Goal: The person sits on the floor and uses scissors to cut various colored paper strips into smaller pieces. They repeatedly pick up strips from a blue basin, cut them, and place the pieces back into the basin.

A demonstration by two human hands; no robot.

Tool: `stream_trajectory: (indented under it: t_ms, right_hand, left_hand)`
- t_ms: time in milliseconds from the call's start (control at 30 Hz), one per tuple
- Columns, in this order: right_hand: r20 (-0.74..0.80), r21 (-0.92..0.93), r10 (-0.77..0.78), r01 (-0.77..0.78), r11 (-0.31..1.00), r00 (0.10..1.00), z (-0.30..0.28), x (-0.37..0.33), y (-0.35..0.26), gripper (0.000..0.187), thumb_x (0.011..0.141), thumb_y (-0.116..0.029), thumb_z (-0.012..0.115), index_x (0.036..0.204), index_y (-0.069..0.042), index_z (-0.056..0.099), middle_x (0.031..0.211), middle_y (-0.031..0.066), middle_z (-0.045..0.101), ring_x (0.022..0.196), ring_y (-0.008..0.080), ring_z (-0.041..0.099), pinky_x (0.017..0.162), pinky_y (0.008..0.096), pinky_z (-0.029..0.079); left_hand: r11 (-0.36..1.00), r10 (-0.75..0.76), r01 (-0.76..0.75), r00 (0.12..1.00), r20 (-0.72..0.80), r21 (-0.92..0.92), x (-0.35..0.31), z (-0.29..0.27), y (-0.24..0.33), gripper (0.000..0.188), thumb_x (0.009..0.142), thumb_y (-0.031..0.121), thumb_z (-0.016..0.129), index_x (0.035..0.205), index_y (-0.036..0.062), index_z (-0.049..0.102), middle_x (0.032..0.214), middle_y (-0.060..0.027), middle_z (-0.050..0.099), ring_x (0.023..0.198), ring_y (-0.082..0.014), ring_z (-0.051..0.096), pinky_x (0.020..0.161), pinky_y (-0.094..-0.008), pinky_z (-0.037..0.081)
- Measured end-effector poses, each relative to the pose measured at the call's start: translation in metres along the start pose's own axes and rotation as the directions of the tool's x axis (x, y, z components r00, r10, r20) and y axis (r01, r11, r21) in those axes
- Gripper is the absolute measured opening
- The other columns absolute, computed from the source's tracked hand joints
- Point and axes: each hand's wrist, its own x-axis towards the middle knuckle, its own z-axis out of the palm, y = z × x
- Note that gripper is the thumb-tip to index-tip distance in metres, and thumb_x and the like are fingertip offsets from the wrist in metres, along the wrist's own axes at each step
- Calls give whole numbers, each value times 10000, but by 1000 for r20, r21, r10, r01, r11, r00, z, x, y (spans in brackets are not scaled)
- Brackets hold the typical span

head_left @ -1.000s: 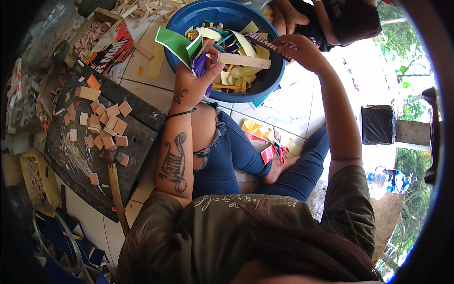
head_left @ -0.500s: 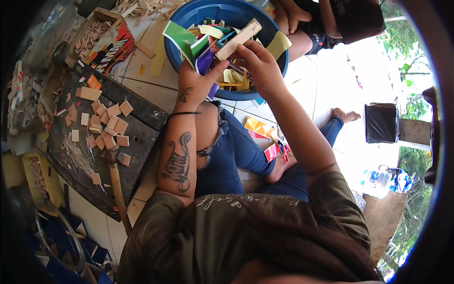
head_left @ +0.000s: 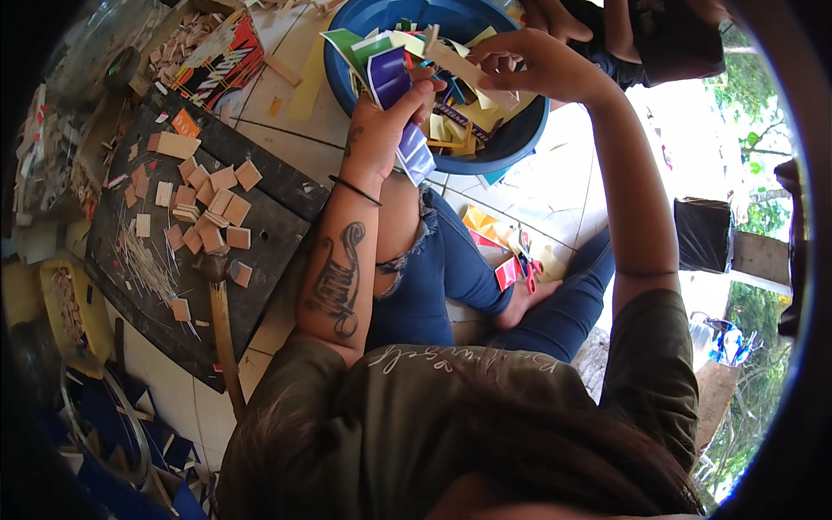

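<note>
My left hand [head_left: 381,134] is closed around several colourful sheets, a purple sheet [head_left: 390,78] and a green sheet [head_left: 344,50] among them, with a paler purple end [head_left: 416,158] hanging below the fist. To its right, my right hand [head_left: 555,69] has bent fingers at a small light wooden piece [head_left: 457,63], its thumb lying across the piece. Part of that wood is covered by the fingers. Both hands are over a blue round tub [head_left: 530,139] full of paper scraps and strips.
On my left lies a dark board [head_left: 269,230] with small wooden tiles [head_left: 223,208], thin sticks [head_left: 147,269] and a hammer [head_left: 222,321]. Red-handled scissors [head_left: 530,264] lie near my foot. Beyond the tub, another person's bare leg [head_left: 563,22] shows. A patterned box [head_left: 217,69] stands far left.
My right hand has moved to the right, away from my left hand. The wooden piece has turned, now slanting down to the right. My left hand still grips the sheets.
</note>
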Motion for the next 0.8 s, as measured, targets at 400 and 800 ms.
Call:
stream_trajectory:
  t_ms: [400,800]
  right_hand:
    - [-428,98,13,33,995,904,42,25,41,181,805,-191,601,894,-46,664,832,52,657,718,139,609,686,294,473]
    - [-109,-252,477,-488,835,872,122,8,107,202,709,-253,607,856,-132,673,826,84,645,793,269,616,705,364,484]
  left_hand:
    - [995,72,-93,929,-364,-40,8,-14,-4,123,777,42,643,862,39,555,647,-13,521,567,-97,475,567,-236,404]
    - [988,110,-145,896,-431,-48,7,-13,-1,86,763,50,653,799,33,577,642,9,536,554,-75,466,558,-206,368]
